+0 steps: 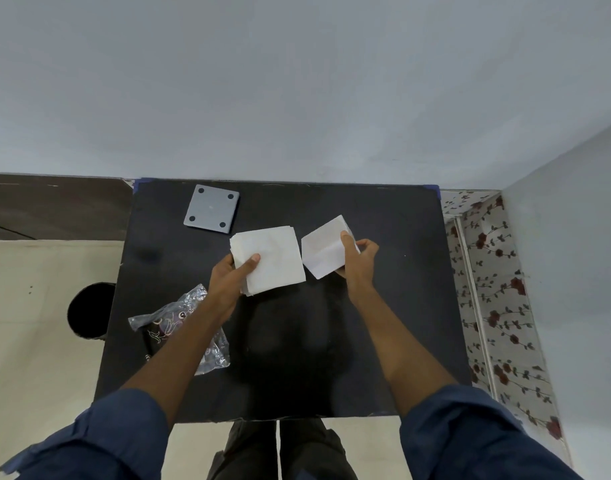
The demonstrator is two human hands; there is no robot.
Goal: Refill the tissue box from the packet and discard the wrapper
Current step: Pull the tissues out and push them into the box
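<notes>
Pale grey walls meet at a corner behind a square black desk [383,306]; a floral curtain hangs to the right, and a round black bin [87,311] stands on the floor just beside the desk's left edge.

Head view:
- The left hand [229,277] grips a flat stack of white square tissues [267,259], thumb on top and fingers beneath, at the stack's near left corner.
- The right hand [359,259] holds a white cube-shaped tissue box [323,245], tilted, with its fingers wrapped round the right side. Stack and box are just beside each other, apparently not touching.
- A crumpled clear plastic wrapper with dark print [179,327] lies on the desk, partly under the left forearm.
- A grey square plate with four dark dots at its corners [211,213] lies flat at the far left of the desk; it is probably the box's base panel.

Step in hand (judged): loading the stack into the box.
1. Turn the box's open side toward the stack; which side is open cannot be told from this view.
2. Square the stack and keep it pinched so that no sheets fan out.
3. Slide it in level, corners aligned with the box walls.
4. Fit the plate, then drop the wrapper in the bin.
</notes>
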